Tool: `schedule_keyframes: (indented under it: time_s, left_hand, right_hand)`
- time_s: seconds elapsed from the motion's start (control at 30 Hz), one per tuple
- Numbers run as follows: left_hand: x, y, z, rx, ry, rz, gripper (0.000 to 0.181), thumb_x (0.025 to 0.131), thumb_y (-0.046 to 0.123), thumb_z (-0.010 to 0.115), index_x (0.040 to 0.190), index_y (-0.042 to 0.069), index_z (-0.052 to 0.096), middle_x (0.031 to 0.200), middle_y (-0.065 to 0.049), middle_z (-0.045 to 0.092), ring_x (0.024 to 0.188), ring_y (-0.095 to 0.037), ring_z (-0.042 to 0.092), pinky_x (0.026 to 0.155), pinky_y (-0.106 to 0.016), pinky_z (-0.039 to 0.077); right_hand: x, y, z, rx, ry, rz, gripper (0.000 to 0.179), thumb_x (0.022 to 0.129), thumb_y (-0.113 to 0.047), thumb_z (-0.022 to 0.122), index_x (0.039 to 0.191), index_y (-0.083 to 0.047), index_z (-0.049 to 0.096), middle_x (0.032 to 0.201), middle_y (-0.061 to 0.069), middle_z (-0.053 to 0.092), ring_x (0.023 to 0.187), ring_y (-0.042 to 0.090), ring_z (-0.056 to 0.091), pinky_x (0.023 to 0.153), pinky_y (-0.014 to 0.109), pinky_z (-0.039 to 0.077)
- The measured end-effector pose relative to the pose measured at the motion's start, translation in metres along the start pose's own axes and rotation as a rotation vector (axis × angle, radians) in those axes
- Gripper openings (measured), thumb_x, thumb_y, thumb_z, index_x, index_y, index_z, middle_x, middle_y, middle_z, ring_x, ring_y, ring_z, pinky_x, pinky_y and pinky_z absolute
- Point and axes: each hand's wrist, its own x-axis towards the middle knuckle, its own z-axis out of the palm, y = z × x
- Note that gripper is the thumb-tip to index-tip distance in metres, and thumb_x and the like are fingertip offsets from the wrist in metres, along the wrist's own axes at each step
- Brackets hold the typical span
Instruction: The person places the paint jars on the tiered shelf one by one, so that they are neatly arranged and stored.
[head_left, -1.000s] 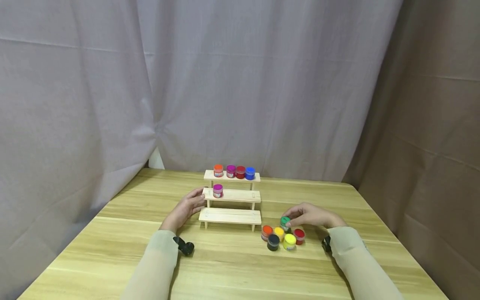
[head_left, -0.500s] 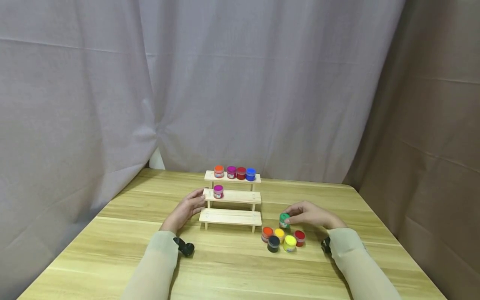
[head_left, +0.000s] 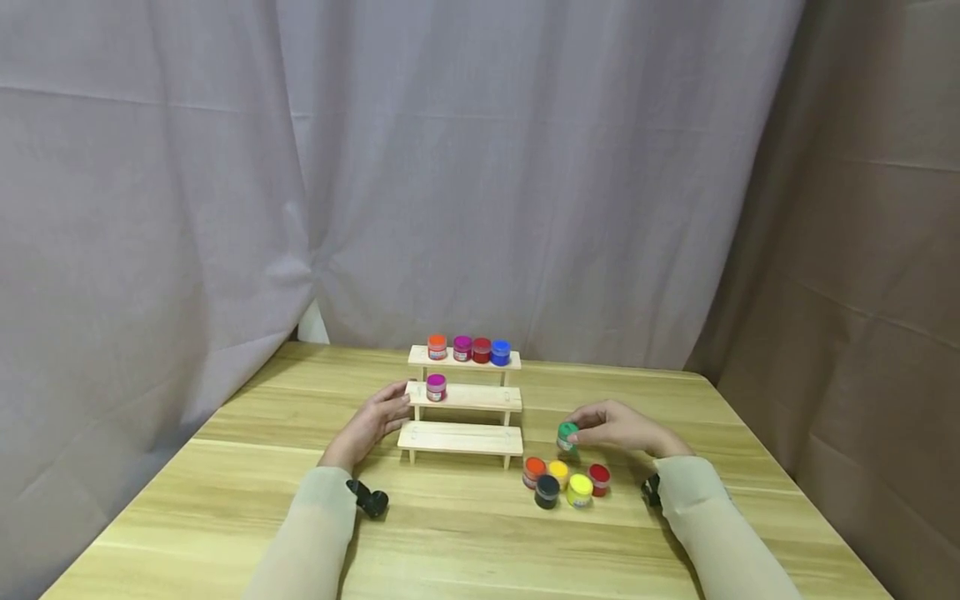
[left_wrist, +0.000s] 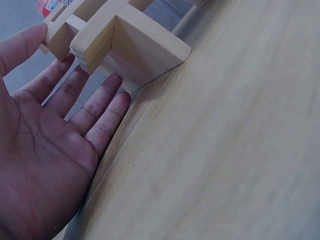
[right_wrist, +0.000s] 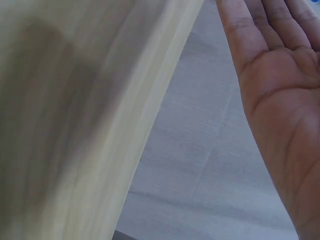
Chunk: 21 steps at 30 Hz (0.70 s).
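My right hand (head_left: 617, 427) pinches a green-lidded paint jar (head_left: 567, 437) between thumb and fingers, held just behind a cluster of jars on the table. In the right wrist view the palm shows, but the jar does not. My left hand (head_left: 373, 421) is at the left side of a three-step wooden rack (head_left: 461, 437). In the left wrist view its fingers (left_wrist: 102, 107) are extended, with fingertips right at the rack's end pieces. A magenta jar (head_left: 436, 387) stands on the middle step. Orange, magenta, red and blue jars (head_left: 501, 352) line the top step.
The cluster right of the rack holds an orange jar (head_left: 534, 472), an amber jar (head_left: 558, 474), a black jar (head_left: 547, 492), a yellow jar (head_left: 580, 490) and a red jar (head_left: 598, 479). Grey curtains (head_left: 480, 183) hang behind the wooden table (head_left: 465, 533).
The green jar has risen off the table and shifted slightly back and left in my right hand. My left hand has stayed at the rack.
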Motion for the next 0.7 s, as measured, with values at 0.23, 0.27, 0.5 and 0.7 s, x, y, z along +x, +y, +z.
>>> schedule_keyframes:
  time_s: [0.23,0.27,0.5,0.7]
  left_hand:
    - [-0.002,-0.001,0.001,0.001,-0.005,-0.006,0.066,0.102,0.023,0.052,0.159,0.004,0.024,0.161,-0.022,0.026,0.143,-0.042,0.034,0.118,-0.048,0.032]
    - [-0.002,-0.002,0.001,0.003,-0.002,-0.009,0.066,0.102,0.023,0.052,0.159,0.004,0.024,0.161,-0.023,0.026,0.143,-0.042,0.034,0.118,-0.048,0.032]
    - [-0.001,-0.006,0.002,-0.007,0.028,-0.003,0.064,0.103,0.02,0.05,0.158,0.001,0.025,0.159,-0.026,0.029,0.14,-0.042,0.038,0.117,-0.049,0.035]
    - [0.002,-0.003,0.002,-0.015,0.031,0.004,0.064,0.103,0.021,0.05,0.158,0.001,0.025,0.16,-0.024,0.027,0.14,-0.042,0.038,0.117,-0.049,0.035]
  right_hand:
    - [0.005,-0.01,0.001,-0.01,0.034,-0.019,0.035,0.095,-0.03,0.071,0.124,-0.01,0.07,0.112,0.003,0.074,0.107,0.021,0.067,0.098,0.039,0.053]
    - [0.006,-0.01,0.002,-0.011,0.031,-0.016,0.035,0.095,-0.03,0.071,0.124,-0.01,0.07,0.112,0.003,0.073,0.107,0.02,0.067,0.098,0.04,0.053]
    - [0.016,-0.013,0.003,0.036,0.015,-0.042,0.033,0.096,-0.026,0.069,0.125,-0.009,0.069,0.111,0.005,0.074,0.107,0.022,0.067,0.095,0.037,0.055]
    - [0.025,-0.022,-0.003,0.059,0.027,-0.076,0.034,0.096,-0.024,0.07,0.125,-0.006,0.068,0.109,0.008,0.074,0.103,0.026,0.069,0.095,0.044,0.055]
